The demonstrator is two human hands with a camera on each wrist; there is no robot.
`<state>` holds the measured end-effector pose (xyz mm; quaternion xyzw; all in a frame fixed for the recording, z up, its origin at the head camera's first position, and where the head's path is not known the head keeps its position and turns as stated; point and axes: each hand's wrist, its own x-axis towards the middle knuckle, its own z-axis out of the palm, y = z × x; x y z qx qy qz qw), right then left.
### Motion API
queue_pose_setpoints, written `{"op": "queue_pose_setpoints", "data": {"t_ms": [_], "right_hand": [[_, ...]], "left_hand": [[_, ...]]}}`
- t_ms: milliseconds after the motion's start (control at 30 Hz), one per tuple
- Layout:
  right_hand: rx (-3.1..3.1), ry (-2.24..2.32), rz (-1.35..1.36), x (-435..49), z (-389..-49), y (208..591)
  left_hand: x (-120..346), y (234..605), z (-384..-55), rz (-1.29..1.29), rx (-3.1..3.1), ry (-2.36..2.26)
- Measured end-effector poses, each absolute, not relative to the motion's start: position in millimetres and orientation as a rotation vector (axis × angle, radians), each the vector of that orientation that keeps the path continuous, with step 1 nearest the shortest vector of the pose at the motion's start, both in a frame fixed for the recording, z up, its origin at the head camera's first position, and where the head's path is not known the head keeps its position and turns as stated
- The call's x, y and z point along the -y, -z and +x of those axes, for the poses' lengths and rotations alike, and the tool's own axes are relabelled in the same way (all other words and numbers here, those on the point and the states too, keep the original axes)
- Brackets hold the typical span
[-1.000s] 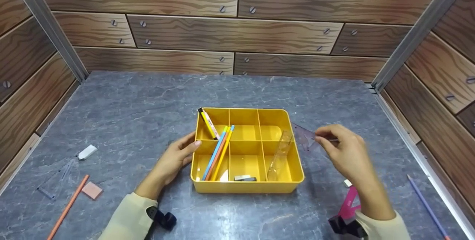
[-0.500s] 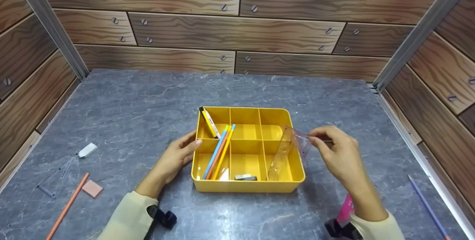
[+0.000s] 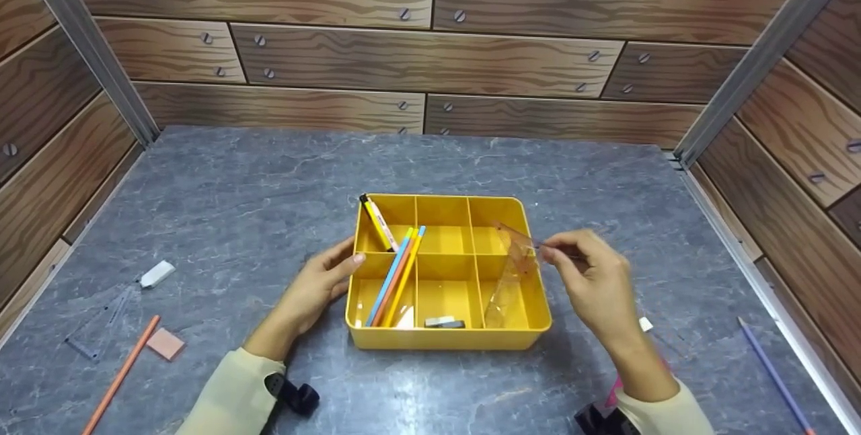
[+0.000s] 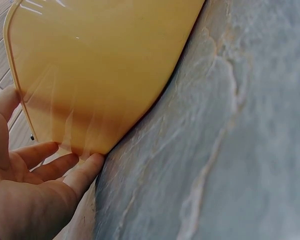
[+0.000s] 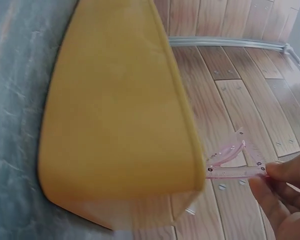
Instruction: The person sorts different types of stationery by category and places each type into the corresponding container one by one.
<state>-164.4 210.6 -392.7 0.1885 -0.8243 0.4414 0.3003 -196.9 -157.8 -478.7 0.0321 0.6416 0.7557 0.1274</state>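
My left hand rests against the left side of a yellow divided box. Its thumb lies at the rim and its fingers touch the outer wall, as the left wrist view shows. Between thumb and fingers my right hand pinches a clear pinkish set square by one corner. In the head view the set square reaches over the box's right wall, above a clear ruler that leans in the front right compartment. Pencils, several of them, stand slanted in the front left one.
Two markers lean in the back left compartment; small erasers lie front middle. Left on the table are a white eraser, a clear set square, an orange pencil and a pink eraser. A purple pencil lies right.
My right hand has moved left, bringing the set square from beside the box to over its right compartments. The left hand stays at the box's left side.
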Motion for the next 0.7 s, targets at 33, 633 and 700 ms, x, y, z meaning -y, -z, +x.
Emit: {"op": "queue_pose_setpoints", "data": {"t_ms": [33, 633, 700], "right_hand": [[2.198, -1.185, 0.503, -209.0, -164.6, 394.3], [2.495, -1.061, 0.424, -196.8, -168.8, 417.4], [2.520, -0.987, 0.436, -195.8, -167.9, 419.1]], "left_hand": [[157.8, 478.4, -196.7, 0.092, -1.870, -2.198], [159.0, 479.4, -197.3, 0.107, -1.887, -2.179], [159.1, 479.2, -197.3, 0.109, -1.884, -2.178]]}}
